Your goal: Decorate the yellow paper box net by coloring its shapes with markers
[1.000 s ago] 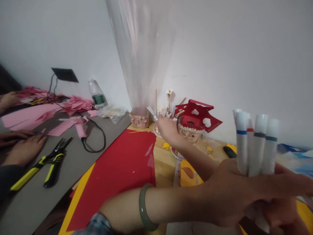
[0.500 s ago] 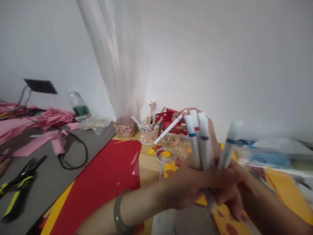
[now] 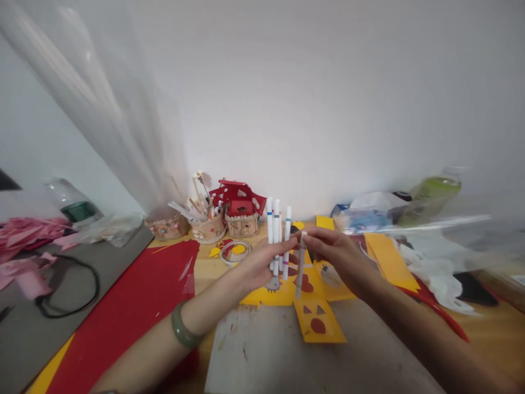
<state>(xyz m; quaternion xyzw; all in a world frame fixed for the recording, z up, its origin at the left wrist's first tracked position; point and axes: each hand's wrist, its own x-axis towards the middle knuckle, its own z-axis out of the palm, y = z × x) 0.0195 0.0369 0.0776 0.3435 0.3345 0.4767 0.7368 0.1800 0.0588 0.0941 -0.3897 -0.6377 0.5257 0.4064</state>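
Several white marker pens (image 3: 276,232) with coloured bands stand roughly upright in my left hand (image 3: 256,265), which is closed around them. My right hand (image 3: 328,249) pinches another marker (image 3: 301,268) by its upper end, just right of the bunch, and that pen points down. Beneath both hands lies a yellow cut-out paper shape (image 3: 322,328) with triangles and dark red round pieces on it. A grey mat (image 3: 254,339) is under the yellow paper. The lower ends of the bunched pens overlap the paper from this angle.
Along the wall stand decorated baskets: one holding tools and sticks (image 3: 209,227), another with a red cut-paper box (image 3: 241,210) in it. A tape roll (image 3: 235,253) lies before them. Red paper (image 3: 135,306) is at left; a tissue pack (image 3: 365,219) and a green bottle (image 3: 437,191) at right.
The view has swung right. The hands with the pens have moved away from me, down over the yellow paper. My right hand has come back from the baskets with its marker, now pointing down.
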